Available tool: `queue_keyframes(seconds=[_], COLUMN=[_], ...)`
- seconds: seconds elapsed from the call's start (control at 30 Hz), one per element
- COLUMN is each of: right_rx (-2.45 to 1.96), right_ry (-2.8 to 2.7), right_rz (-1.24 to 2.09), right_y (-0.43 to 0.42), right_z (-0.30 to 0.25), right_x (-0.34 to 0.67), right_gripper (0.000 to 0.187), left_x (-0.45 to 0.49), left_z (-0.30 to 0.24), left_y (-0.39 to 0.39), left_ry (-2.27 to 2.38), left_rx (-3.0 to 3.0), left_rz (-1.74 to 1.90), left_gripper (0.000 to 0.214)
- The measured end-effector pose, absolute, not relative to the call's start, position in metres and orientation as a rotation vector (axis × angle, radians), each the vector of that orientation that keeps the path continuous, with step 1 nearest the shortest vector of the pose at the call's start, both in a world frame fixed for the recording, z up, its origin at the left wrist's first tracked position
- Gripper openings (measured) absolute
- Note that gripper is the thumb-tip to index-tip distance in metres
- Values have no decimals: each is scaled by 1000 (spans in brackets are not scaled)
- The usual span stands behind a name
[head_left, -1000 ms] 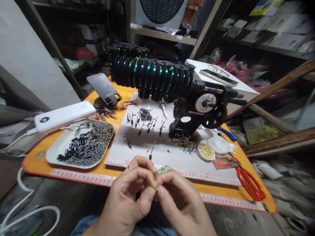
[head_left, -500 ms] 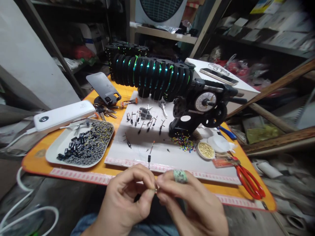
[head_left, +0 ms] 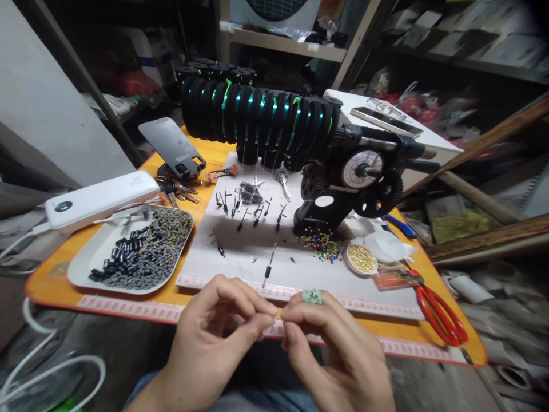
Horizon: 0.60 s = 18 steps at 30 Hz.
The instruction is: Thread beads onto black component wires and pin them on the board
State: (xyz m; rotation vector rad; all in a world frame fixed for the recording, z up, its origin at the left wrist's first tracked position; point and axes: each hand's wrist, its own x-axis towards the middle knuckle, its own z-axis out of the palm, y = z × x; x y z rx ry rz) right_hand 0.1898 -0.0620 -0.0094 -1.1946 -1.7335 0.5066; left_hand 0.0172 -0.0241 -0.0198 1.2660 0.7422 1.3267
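Observation:
My left hand is closed in a pinch, thumb against forefinger, above the table's near edge. Whatever lies between its fingertips is too small to make out. Close beside it, with a narrow gap between, my right hand also pinches thumb to forefinger, and its contents are hidden. Green patterned tape wraps one right finger. Just beyond the hands, a small black cylinder on a thin stem with an orange tip lies on the white board. Several similar pieces are farther back.
Left of the board is a white tray of small grey and black pieces, with a power bank behind. A black spool machine stands at the back. Coloured beads, a dish of gold bits and red-handled pliers lie right.
My fingertips have drawn slightly apart; before, they met around a tiny shiny bit. The view has shifted a little. The black cylinder piece near the hands now lies tilted differently.

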Motion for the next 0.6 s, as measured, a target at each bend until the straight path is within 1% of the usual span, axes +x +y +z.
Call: queue_keyframes(seconds=[0.07,0.1,0.17,0.23,0.37,0.5,0.6], right_rx=[-1243,-1265,-1304,-1336,-1370,-1329,-1295], right_ry=[-1652,-1609,-1550,-1541,-1612,-1827,-1900], right_rz=[515,513,504,481,431,197,114], right_y=[-62,-62,-62,-61,-58,-51,-45], right_z=[-11,-12,-14,-17,-23,-27,-30], right_x=[186,184,181,180,186,196,203], right_gripper=[19,18,16,15,14,17,18], left_x=[10,6,-4,-11,-9,6,13], left_z=[-23,-25,-29,-32,-32,-24,-16], left_y=[-21,-19,-16,-13,-9,-2,4], left_ry=[761,732,650,595,672,867,943], left_rx=[1608,1828,2215,2421,2483,2419,2358], left_rz=[1368,1334,1161,1027,1014,1061,1006], left_gripper=[31,36,47,47,39,27,20])
